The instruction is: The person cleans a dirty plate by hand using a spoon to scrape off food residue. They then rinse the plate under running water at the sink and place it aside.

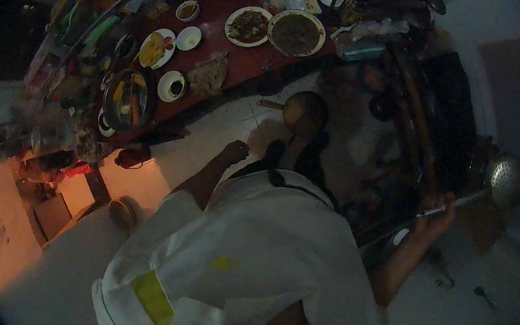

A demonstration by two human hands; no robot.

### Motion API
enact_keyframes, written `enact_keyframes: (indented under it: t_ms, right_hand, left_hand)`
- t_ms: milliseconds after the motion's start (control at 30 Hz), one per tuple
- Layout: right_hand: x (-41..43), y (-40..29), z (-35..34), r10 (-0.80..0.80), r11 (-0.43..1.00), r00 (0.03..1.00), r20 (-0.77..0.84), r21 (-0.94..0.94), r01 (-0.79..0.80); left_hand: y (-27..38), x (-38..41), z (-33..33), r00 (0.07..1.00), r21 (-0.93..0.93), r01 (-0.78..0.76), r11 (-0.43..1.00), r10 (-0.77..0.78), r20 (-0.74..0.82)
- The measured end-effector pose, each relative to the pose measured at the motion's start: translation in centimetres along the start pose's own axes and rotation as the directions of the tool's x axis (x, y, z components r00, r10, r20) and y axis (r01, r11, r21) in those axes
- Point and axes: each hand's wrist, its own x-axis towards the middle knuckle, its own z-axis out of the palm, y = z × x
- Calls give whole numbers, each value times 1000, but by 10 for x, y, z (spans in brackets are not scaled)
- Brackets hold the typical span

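Note:
My right hand, at the right, grips the light handle of a perforated metal skimmer; its round bowl points away to the right. My left hand hangs beside my body over the tiled floor, fingers curled, with nothing visible in it. Beyond it, a red-topped table bears a plate of chopped food, a large bowl of dark food, an oval plate of yellow food, small white bowls and a crumpled cloth.
A round wooden stool with a projecting piece is near my feet. Dark cookware and a long counter edge lie at the right. A deep metal pan with utensils sits at the table's left end. Spoons or ladles show at the lower right.

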Motion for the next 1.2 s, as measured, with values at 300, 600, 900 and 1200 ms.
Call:
enact_keyframes:
  t_ms: [300,600,900,1200]
  right_hand:
    - [194,40,-52,-326,607,945,30,-759,234]
    - [290,-4,139,-240,281,846,477,-800,530]
    - [373,63,230,-39,33,800,599,-799,601]
    - [519,131,251,17,-575,707,707,-571,586]
  left_hand:
    - [16,9,8,971,130,210,969,-223,88]
    - [81,3,68,957,-5,264,964,-263,-126]
    - [117,-15,89,831,-624,395,675,-552,-72]
    - [130,-33,69,778,-537,559,632,-625,73]
